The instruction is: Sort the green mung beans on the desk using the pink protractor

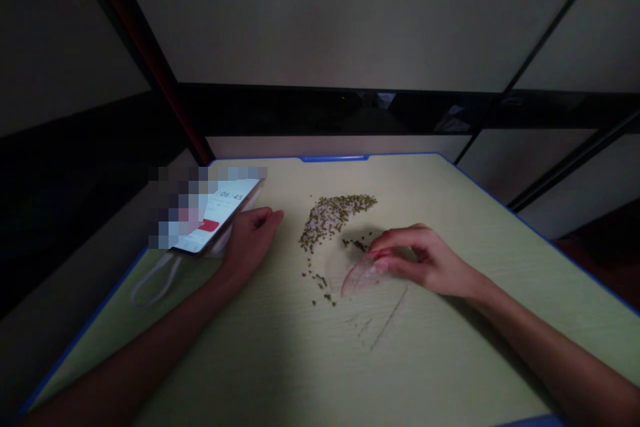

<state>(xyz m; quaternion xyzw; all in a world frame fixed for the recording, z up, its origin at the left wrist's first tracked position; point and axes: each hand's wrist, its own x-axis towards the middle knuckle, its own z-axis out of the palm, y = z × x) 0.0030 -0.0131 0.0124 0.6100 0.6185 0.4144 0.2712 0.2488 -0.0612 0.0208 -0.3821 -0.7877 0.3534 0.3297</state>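
Note:
Small greenish beans or seeds point(333, 213) lie in a curved heap on the table point(225, 360), with several loose ones trailing toward me. My right hand point(423, 257) is just right of the heap, thumb and fingertips pinched together. At the fingertips is a blurred, see-through shape with a reddish curved edge point(356, 275); I cannot make out what it is. Dark smeared streaks point(390, 318) show below it. Left of the heap, my left hand point(253, 233) rests closed in a loose fist, no object showing in it, beside a lit phone point(215, 217).
A pale strap loop point(155, 280) hangs from the phone onto the table. Blue edging point(335, 158) runs around the tabletop. Behind the table stand pale panels point(320, 20) with a dark glossy band point(300, 110). The room is dim.

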